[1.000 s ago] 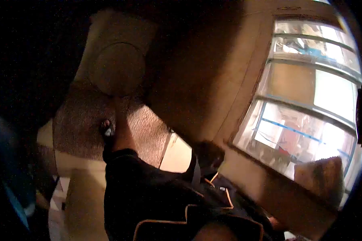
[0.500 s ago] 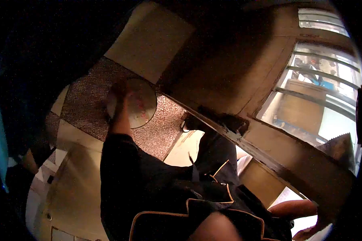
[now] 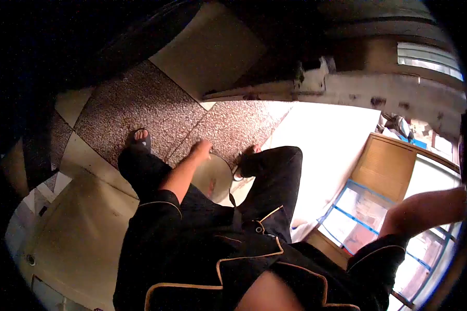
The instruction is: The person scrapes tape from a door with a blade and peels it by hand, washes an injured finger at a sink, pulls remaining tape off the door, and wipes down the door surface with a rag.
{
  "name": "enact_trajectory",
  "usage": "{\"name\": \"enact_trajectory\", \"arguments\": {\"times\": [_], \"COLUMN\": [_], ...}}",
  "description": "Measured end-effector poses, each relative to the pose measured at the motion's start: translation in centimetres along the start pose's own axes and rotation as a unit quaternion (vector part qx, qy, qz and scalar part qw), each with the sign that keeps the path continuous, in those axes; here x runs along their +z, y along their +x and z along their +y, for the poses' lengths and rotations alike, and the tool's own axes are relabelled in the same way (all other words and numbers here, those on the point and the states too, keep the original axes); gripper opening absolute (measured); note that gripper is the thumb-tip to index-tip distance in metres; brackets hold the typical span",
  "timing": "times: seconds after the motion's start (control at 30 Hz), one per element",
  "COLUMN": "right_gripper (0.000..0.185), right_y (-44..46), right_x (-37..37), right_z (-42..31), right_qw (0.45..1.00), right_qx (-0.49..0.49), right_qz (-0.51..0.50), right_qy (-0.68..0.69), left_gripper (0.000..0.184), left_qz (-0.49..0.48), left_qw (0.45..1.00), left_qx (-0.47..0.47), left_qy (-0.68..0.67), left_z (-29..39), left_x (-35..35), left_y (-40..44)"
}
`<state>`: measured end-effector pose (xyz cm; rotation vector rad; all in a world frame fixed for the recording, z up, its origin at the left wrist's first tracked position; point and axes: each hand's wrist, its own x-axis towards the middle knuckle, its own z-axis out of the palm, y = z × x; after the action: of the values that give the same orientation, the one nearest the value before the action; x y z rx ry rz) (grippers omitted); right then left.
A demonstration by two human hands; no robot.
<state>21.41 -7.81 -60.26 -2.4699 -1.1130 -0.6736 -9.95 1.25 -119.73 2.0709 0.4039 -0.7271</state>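
Note:
My left hand (image 3: 202, 149) is closed on the rim of a round, greyish plate (image 3: 210, 175) with reddish marks on its face. It hangs low between my legs, partly hidden by my forearm and dark clothes. My right forearm (image 3: 425, 211) stretches out to the right, and the hand itself lies beyond the edge of the view. Above that arm, the edge of a worn door (image 3: 347, 89) with a metal latch (image 3: 315, 78) crosses the picture.
Speckled brown and plain cream tiles (image 3: 114, 109) cover the floor around my sandalled foot (image 3: 141, 137). A very bright surface (image 3: 316, 140) shows past the door's edge. A brown panel (image 3: 386, 166) and a blue-framed barred pane (image 3: 360, 212) stand at the right.
The door edge now lies higher in view, with the bright surface showing below it. My left hand and the plate appear nearer my body. My right arm is raised and farther out.

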Motion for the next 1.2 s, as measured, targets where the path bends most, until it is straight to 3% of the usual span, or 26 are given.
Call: {"name": "enact_trajectory", "arguments": {"times": [0.03, 0.1, 0.17, 0.2, 0.27, 0.4, 0.47, 0.63, 0.7, 0.77, 0.83, 0.9, 0.97, 1.03, 1.1, 1.2], "right_gripper": [0.037, 0.038, 0.039, 0.039, 0.040, 0.041, 0.042, 0.043, 0.044, 0.045, 0.045, 0.046, 0.047, 0.048, 0.048, 0.049], "right_y": [1.7, 4.3, 5.8, 6.2, 6.6, 5.9, 5.3, 3.5, 2.5, 1.6, 1.4, 0.8, -0.1, -1.6, -3.9, -9.1], "right_x": [-0.1, -0.2, -0.3, -0.3, -1.2, -2.2, -2.6, -4.3, -4.6, -5.8, -6.6, -7.3, -7.8, -7.9, -6.5, 0.2], "right_z": [-0.1, -0.8, -1.3, -1.7, -2.3, -3.5, -4.2, -4.6, -4.6, -5.0, -4.9, -4.9, -4.9, -4.7, -4.2, -3.1], "right_qw": [1.000, 0.997, 0.993, 0.991, 0.988, 0.985, 0.983, 0.980, 0.982, 0.981, 0.982, 0.982, 0.981, 0.978, 0.969, 0.933], "right_qx": [-0.026, -0.065, -0.093, -0.104, -0.126, -0.151, -0.164, -0.187, -0.185, -0.193, -0.185, -0.179, -0.167, -0.144, -0.089, 0.042], "right_qz": [-0.012, -0.034, -0.057, -0.065, -0.070, -0.073, -0.070, -0.058, -0.048, -0.028, -0.015, 0.000, 0.025, 0.056, 0.087, 0.097], "right_qy": [-0.012, -0.036, -0.046, -0.049, -0.051, -0.051, -0.044, -0.026, -0.006, 0.011, 0.035, 0.061, 0.093, 0.139, 0.211, 0.344], "left_gripper": [0.050, 0.042, 0.047, 0.047, 0.050, 0.044, 0.041, 0.040, 0.038, 0.039, 0.035, 0.030, 0.023, 0.017, 0.014, 0.013], "left_qz": [-0.034, 0.026, -0.071, -0.067, 0.027, 0.046, -0.034, -0.066, -0.022, 0.063, 0.047, 0.017, 0.081, 0.185, 0.304, 0.326], "left_qw": [0.999, 0.995, 0.988, 0.988, 0.970, 0.960, 0.945, 0.935, 0.954, 0.943, 0.961, 0.956, 0.941, 0.901, 0.854, 0.804], "left_qx": [0.035, 0.098, 0.108, 0.102, 0.241, 0.275, 0.324, 0.332, 0.265, 0.272, 0.245, 0.288, 0.327, 0.381, 0.417, 0.490], "left_qy": [0.020, 0.000, 0.086, 0.099, 0.015, -0.031, 0.004, 0.108, 0.139, 0.180, 0.120, 0.050, -0.002, -0.092, -0.063, -0.082], "left_z": [0.2, 1.9, 3.2, 3.1, 3.4, 4.6, 4.2, 5.8, 5.2, 7.0, 12.8, 18.7, 22.9, 24.9, 25.8, 26.5], "left_x": [1.0, 0.1, -1.1, -1.3, -1.6, -2.5, -2.8, -4.0, -2.9, -3.9, -7.8, -12.9, -16.8, -19.1, -20.4, -20.7], "left_y": [0.7, 0.0, 1.6, 2.0, 2.5, 4.5, 5.1, 4.2, 4.0, 1.3, -3.9, -10.2, -16.0, -20.9, -25.4, -29.8]}}
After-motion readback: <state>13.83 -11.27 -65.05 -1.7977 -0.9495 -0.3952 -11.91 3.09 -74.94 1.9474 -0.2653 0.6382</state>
